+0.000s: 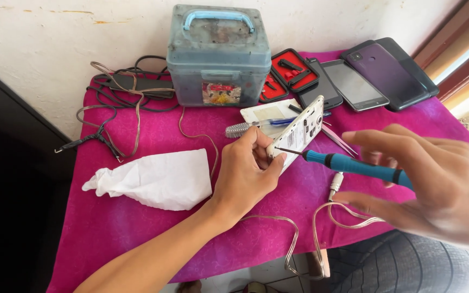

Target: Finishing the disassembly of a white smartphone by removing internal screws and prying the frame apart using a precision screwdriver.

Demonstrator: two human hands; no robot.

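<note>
My left hand [245,173] grips an opened white phone [301,131] by its lower edge and tilts it up off the magenta cloth. My right hand [435,184] holds a blue-handled screwdriver [354,164], fingers spread, with the thin tip touching the phone's near edge by my left thumb. The phone's back is off and its inner frame faces me.
A blue-grey plastic toolbox [218,54] stands at the back. Several phones [375,73] and a red-lined tool case [291,70] lie at the back right. A crumpled white tissue [153,179] lies left, with cables [115,103] behind it. Tweezers [337,141] and a clear wire [321,217] are near the front.
</note>
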